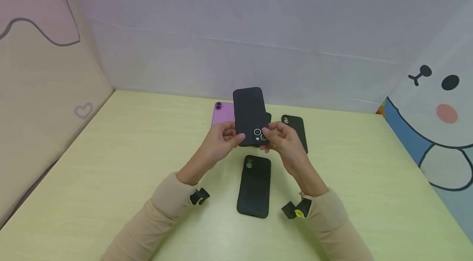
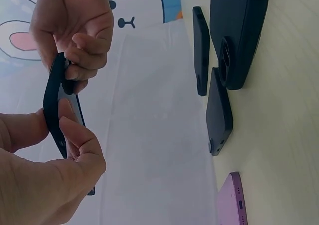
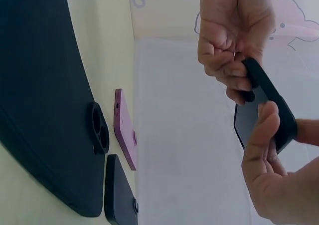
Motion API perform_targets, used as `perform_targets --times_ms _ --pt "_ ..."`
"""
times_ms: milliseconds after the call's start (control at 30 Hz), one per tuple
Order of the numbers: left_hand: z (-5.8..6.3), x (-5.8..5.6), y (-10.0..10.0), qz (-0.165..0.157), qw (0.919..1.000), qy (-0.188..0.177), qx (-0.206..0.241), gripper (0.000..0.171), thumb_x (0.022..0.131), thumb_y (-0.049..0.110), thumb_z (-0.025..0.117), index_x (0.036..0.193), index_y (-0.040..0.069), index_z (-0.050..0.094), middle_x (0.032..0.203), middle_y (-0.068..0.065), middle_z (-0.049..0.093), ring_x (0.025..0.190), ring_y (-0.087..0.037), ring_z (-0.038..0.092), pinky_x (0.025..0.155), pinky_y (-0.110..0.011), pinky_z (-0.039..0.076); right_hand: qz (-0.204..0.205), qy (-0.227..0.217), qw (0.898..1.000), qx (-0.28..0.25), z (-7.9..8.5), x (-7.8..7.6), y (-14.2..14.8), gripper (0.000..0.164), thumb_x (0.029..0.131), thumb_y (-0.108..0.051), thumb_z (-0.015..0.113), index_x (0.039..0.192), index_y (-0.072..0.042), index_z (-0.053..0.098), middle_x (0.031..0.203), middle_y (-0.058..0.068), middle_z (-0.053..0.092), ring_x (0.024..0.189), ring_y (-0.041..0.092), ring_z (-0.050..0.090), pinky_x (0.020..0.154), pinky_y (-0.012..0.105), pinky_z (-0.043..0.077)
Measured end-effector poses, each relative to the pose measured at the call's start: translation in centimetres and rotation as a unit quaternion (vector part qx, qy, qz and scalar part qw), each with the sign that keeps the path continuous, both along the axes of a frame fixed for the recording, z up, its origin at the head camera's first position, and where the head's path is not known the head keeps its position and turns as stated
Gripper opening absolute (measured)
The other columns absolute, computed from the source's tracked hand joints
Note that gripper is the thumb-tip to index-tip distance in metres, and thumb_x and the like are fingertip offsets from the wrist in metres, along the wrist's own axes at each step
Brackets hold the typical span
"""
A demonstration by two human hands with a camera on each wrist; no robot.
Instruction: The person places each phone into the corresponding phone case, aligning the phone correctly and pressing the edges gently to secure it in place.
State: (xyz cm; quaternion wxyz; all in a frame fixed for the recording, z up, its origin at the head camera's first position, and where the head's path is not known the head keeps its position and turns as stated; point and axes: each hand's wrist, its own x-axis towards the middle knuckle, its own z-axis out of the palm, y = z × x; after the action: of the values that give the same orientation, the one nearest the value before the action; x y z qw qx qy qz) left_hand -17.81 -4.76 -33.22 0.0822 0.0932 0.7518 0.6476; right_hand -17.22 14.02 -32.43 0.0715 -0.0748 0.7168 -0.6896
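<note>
1. Head view: the black case (image 1: 254, 187) lies flat.
2. Beyond it, the left hand (image 1: 221, 141) and right hand (image 1: 286, 142) pinch the dark phone (image 1: 249, 109) aloft by its near corners. Probably stiff, slick, fragile; edge grips suit it.
3. Farther past the case, leftward, lies the pink phone (image 1: 223, 114).

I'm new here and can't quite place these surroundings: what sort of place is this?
Probably a small, staged work corner indoors, though I can't be sure. A pale table meets a plain, creased backdrop at its far edge, and a cartoon-printed panel lines the right side.
</note>
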Motion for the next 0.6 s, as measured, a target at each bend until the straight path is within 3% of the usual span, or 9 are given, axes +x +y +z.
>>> perform_targets --times_ms 233,467,600 --pt "0.3 -0.2 -0.9 -0.015 0.9986 -0.029 -0.043 0.040 0.088 0.007 0.059 0.125 -0.005 0.048 0.106 -0.017 0.060 0.089 -0.017 0.059 0.078 -0.027 0.050 -0.002 -0.001 1.000 0.022 -0.1 -0.3 0.3 0.025 0.096 -0.025 0.048 0.097 0.000 0.051 0.075 -0.003 0.058 0.070 0.013 0.057 0.059 0.025 0.048" --pt "0.8 -0.2 -1.7 -0.075 0.9939 -0.049 -0.064 0.039 0.087 0.007 0.060 0.123 -0.005 0.050 0.089 -0.008 0.051 0.081 -0.016 0.050 0.071 -0.023 0.045 -0.043 0.001 0.999 0.015 -0.1 -0.8 1.0 0.022 0.096 -0.024 0.046 0.098 -0.003 0.051 0.081 0.000 0.056 0.074 0.014 0.057 0.061 0.025 0.049" --pt "0.8 -0.3 -2.0 -0.117 0.9901 -0.038 -0.068 0.033 0.087 0.004 0.059 0.118 -0.005 0.054 0.082 -0.004 0.049 0.075 -0.014 0.048 0.069 -0.023 0.043 -0.062 -0.009 0.998 -0.017 -0.1 -1.0 1.3 0.019 0.096 -0.023 0.046 0.096 -0.005 0.051 0.078 -0.001 0.056 0.071 0.012 0.056 0.061 0.023 0.048"
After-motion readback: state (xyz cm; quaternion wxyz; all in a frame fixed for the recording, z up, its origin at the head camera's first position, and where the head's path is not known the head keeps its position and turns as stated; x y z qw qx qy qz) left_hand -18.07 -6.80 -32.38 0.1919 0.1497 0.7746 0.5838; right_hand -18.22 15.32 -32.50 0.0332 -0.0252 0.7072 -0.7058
